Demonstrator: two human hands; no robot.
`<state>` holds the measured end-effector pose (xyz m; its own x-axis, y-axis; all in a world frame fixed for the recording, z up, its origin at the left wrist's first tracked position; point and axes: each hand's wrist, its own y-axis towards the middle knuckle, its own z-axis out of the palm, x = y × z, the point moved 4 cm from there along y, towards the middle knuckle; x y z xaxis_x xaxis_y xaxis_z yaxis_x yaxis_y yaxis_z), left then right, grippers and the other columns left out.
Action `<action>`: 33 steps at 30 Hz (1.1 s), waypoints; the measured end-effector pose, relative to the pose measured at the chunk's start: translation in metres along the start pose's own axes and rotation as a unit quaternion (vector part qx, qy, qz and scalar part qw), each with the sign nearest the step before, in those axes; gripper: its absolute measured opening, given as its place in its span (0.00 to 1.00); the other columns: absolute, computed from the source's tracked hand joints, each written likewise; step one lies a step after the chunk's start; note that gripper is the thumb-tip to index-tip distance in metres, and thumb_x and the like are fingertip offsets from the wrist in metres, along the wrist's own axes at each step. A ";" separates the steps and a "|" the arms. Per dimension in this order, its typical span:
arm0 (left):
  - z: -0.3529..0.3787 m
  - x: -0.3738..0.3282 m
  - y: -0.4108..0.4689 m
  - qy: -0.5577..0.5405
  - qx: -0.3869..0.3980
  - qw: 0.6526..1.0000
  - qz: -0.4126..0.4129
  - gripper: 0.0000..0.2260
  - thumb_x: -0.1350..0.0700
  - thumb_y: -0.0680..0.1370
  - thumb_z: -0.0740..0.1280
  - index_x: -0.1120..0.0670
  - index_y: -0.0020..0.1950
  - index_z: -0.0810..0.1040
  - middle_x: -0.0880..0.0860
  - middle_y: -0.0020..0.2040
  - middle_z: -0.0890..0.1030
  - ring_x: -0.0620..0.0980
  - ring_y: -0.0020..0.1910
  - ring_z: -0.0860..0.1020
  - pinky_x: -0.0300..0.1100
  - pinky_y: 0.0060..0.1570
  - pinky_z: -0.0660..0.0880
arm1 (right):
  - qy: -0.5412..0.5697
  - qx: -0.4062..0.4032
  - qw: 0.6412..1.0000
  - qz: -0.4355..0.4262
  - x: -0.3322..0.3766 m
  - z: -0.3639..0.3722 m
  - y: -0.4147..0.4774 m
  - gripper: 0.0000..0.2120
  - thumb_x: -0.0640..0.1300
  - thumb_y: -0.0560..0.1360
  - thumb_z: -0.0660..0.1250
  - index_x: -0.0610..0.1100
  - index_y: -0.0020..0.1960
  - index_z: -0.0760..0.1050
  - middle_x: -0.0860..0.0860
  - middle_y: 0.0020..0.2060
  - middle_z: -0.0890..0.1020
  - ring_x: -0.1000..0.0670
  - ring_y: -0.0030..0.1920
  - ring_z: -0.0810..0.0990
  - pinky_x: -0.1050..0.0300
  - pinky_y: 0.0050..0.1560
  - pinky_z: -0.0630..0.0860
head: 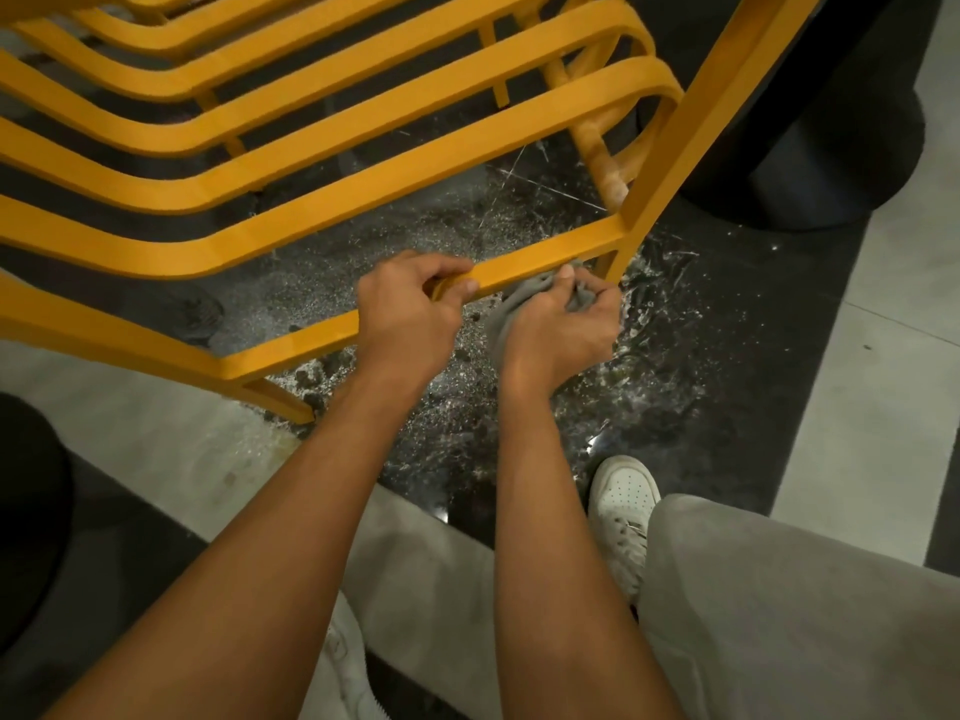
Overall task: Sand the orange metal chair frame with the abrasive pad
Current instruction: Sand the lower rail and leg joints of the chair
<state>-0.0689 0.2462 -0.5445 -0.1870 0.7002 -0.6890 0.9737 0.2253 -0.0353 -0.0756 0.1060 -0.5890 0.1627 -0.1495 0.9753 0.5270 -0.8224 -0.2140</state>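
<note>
While the orange chair frame (332, 163) is lying tipped over the dark speckled floor (701, 356), its curved slats filling the upper view, both forearms are reaching forward. The left hand (410, 314) is curling closed around the lowest bar, thumb on top. Just beside it, the right hand (563, 330) is clutching the crumpled grey abrasive pad (524, 296) against that bar's underside near the corner.

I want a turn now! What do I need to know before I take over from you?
Left hand: grip shut on the chair frame's lowest bar, steadying it.
Right hand: grip shut on the grey pad, pressed under that bar near the corner leg.
Done: cannot tell how much is sanded; dust and debris lie on the dark floor below.
Left: keep rubbing along this bar, then the other bars.
</note>
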 end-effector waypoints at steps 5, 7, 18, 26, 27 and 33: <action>0.000 0.001 0.000 -0.006 0.006 1.000 -0.006 0.09 0.54 0.79 0.76 0.48 0.60 0.88 0.44 0.51 0.83 0.41 0.47 0.80 0.21 0.44 0.68 | -0.008 0.031 0.999 0.009 -0.007 0.001 -0.011 0.05 0.35 0.78 0.72 0.42 0.47 0.78 0.59 0.39 0.79 0.70 0.38 0.80 0.75 0.37 0.74; 0.000 0.001 0.001 -0.014 0.011 1.000 -0.017 0.09 0.53 0.79 0.76 0.48 0.59 0.88 0.44 0.52 0.84 0.40 0.48 0.80 0.23 0.44 0.70 | -0.009 0.001 1.000 0.007 0.000 -0.003 0.004 0.04 0.36 0.79 0.72 0.40 0.47 0.78 0.56 0.40 0.81 0.69 0.38 0.80 0.72 0.39 0.77; 0.001 0.001 0.001 -0.025 0.011 0.999 -0.028 0.08 0.52 0.78 0.77 0.47 0.57 0.88 0.44 0.49 0.84 0.43 0.48 0.82 0.32 0.46 0.76 | -0.009 0.020 1.000 -0.002 0.000 -0.004 0.008 0.02 0.35 0.79 0.71 0.36 0.49 0.80 0.57 0.39 0.80 0.73 0.39 0.79 0.77 0.38 0.73; 0.000 0.000 0.003 -0.031 0.011 0.999 -0.037 0.09 0.52 0.78 0.78 0.47 0.58 0.88 0.45 0.51 0.86 0.44 0.50 0.83 0.40 0.55 0.80 | -0.017 -0.018 0.999 -0.041 0.013 -0.007 0.023 0.02 0.34 0.79 0.71 0.35 0.49 0.80 0.47 0.43 0.85 0.64 0.40 0.81 0.72 0.41 0.78; 0.000 0.000 0.002 -0.030 0.010 0.999 -0.036 0.09 0.52 0.78 0.78 0.47 0.58 0.88 0.45 0.51 0.86 0.45 0.50 0.83 0.41 0.55 0.80 | -0.018 -0.003 0.999 -0.040 0.010 -0.006 0.016 0.02 0.34 0.79 0.71 0.34 0.49 0.80 0.49 0.43 0.85 0.66 0.39 0.81 0.75 0.40 0.75; -0.001 0.001 0.003 -0.027 0.016 0.999 -0.039 0.08 0.52 0.78 0.77 0.46 0.57 0.88 0.45 0.51 0.86 0.45 0.50 0.83 0.40 0.53 0.79 | -0.025 -0.030 0.996 -0.076 0.015 -0.009 0.038 0.02 0.32 0.78 0.71 0.37 0.48 0.79 0.53 0.41 0.83 0.68 0.39 0.80 0.72 0.41 0.77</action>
<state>-0.0665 0.2485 -0.5444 -0.2560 0.6430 -0.7218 0.9602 0.2558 -0.1126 -0.0609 0.0673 -0.5822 0.1265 0.0061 0.9919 0.4985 -0.8649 -0.0582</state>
